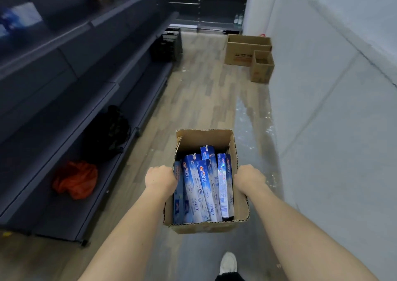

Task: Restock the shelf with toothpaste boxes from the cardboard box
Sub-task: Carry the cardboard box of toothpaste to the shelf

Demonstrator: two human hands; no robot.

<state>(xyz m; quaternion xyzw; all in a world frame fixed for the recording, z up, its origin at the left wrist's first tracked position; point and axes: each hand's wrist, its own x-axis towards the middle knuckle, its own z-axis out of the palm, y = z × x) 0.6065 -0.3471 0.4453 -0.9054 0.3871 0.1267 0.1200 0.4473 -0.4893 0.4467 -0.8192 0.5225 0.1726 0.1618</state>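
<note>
1. Head view: the left hand [160,178] curls over the left wall of the open cardboard box [206,226], and the right hand [250,177] curls over its right wall. Both grip the rims, knuckles up; the fingertips are hidden inside or behind the cardboard.
2. Between the two hands, inside the box, the toothpaste boxes [203,186] stand on end and lean against each other, blue faces showing. The far end of the box, beyond the hands, has no packs in it.
3. To the left of the left hand runs the dark shelf [90,100], its tiers mostly bare. On its lowest tier lie an orange bag [75,179] and, further off, a black bag [107,132].
4. Far ahead of the right hand, two more cartons [249,52] stand by the wall. A white shoe [228,262] shows below the box.
5. The step appears to be carrying the box to the shelf. It is best kept level, both grips even, so the leaning packs do not slide into the free far end, and set down close beside the tier to be filled.
</note>
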